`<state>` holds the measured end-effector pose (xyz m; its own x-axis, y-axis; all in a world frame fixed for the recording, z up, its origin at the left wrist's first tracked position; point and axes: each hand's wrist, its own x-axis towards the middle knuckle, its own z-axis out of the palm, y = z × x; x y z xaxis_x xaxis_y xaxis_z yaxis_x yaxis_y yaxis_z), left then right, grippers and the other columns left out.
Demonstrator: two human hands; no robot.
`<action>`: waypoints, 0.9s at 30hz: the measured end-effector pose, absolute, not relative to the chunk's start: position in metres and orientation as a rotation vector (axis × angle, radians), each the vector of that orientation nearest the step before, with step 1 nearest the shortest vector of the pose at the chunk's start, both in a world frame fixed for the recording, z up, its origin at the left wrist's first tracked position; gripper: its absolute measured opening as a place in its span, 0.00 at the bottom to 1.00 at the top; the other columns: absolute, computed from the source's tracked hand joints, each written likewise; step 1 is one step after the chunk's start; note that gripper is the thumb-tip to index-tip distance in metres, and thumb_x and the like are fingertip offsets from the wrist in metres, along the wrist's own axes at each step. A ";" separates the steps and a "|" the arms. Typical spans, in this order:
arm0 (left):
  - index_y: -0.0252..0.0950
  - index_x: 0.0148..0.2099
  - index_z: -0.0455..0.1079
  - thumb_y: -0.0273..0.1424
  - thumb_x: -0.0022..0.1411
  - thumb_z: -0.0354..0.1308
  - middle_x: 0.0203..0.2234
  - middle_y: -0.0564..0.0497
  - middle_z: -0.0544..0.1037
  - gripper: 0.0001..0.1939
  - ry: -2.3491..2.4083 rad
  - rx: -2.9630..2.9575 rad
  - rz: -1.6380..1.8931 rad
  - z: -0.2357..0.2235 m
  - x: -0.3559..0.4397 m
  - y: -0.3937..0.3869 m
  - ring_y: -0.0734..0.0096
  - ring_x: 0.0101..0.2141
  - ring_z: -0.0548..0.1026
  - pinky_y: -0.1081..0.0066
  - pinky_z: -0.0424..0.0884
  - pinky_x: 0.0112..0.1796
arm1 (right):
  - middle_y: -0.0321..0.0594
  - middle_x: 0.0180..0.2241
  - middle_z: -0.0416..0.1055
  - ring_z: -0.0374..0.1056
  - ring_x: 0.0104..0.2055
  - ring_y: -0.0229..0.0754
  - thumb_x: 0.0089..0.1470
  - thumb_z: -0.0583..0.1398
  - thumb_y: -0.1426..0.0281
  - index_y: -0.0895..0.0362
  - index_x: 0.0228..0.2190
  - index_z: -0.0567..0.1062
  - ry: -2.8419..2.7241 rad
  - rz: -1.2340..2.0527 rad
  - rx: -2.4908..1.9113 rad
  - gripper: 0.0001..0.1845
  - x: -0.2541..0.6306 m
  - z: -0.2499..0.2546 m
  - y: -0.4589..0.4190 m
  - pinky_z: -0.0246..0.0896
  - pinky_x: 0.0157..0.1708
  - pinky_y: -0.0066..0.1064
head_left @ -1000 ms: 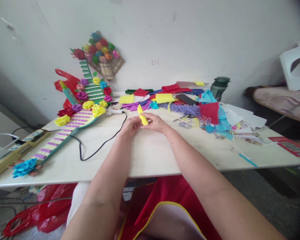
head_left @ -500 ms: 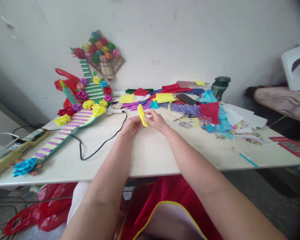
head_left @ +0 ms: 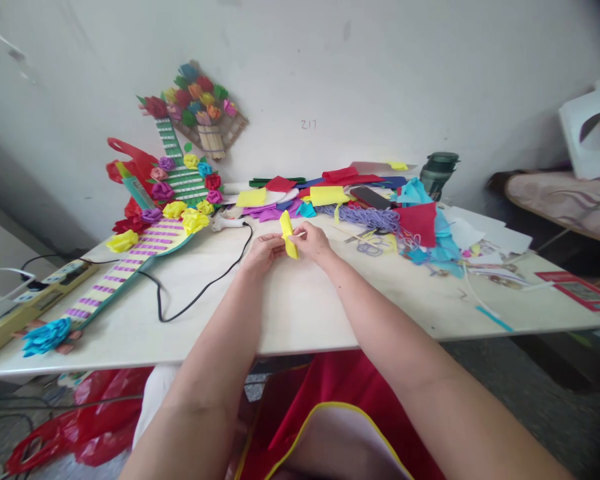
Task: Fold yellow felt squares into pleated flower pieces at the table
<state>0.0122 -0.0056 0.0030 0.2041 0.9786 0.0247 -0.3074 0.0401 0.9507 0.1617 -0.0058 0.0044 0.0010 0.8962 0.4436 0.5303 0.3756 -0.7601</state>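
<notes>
A rolled piece of yellow crepe paper (head_left: 288,230) is held above the white table (head_left: 325,307), pinched narrow at its middle. My left hand (head_left: 264,252) grips it from the left, fingers closed at the pinched part. From the other side my right hand (head_left: 311,241) squeezes the same spot between thumb and fingers. The paper's two ends flare above and below the fingers. To the left lies a guitar-shaped craft (head_left: 145,248) with paper roses, and finished yellow roses (head_left: 195,221) rest on it.
A glue gun (head_left: 229,222) with a black cable lies left of my hands. Behind them are paper sheets (head_left: 329,195), a phone (head_left: 371,197) and purple string (head_left: 363,217). A dark bottle (head_left: 437,175) stands back right. A power strip (head_left: 40,303) sits far left.
The yellow paper has gone from a smooth roll to one squeezed in at the middle, and it stands slightly more upright. Both hands stay close together around it.
</notes>
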 end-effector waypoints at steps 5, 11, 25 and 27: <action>0.30 0.30 0.71 0.24 0.39 0.64 0.21 0.50 0.77 0.10 0.874 1.082 1.176 0.004 0.014 -0.006 0.70 0.23 0.75 0.68 0.73 0.30 | 0.36 0.33 0.76 0.71 0.34 0.41 0.42 0.64 0.71 0.53 0.44 0.70 -1.484 0.724 -1.076 0.23 0.162 -0.001 0.001 0.65 0.41 0.37; 0.30 0.34 0.70 0.30 0.42 0.63 0.23 0.49 0.77 0.14 0.799 1.183 1.183 0.009 0.017 -0.010 0.66 0.27 0.77 0.65 0.72 0.34 | 0.36 0.32 0.76 0.71 0.35 0.40 0.39 0.65 0.73 0.55 0.45 0.72 -1.276 0.974 -0.931 0.27 0.163 0.007 -0.004 0.65 0.41 0.36; 0.36 0.36 0.62 0.35 0.51 0.62 0.22 0.53 0.75 0.14 1.031 1.751 1.102 0.004 0.020 -0.008 0.75 0.21 0.70 0.74 0.63 0.27 | 0.33 0.31 0.72 0.66 0.34 0.37 0.33 0.60 0.78 0.55 0.43 0.71 -1.017 1.171 -0.924 0.28 0.160 0.009 -0.009 0.61 0.36 0.30; 0.37 0.35 0.63 0.31 0.52 0.61 0.20 0.54 0.75 0.10 1.142 1.873 1.076 0.005 0.018 -0.009 0.75 0.20 0.68 0.74 0.60 0.25 | 0.33 0.34 0.72 0.66 0.35 0.37 0.32 0.57 0.78 0.53 0.46 0.70 -1.004 1.152 -0.916 0.34 0.163 0.006 -0.005 0.62 0.38 0.30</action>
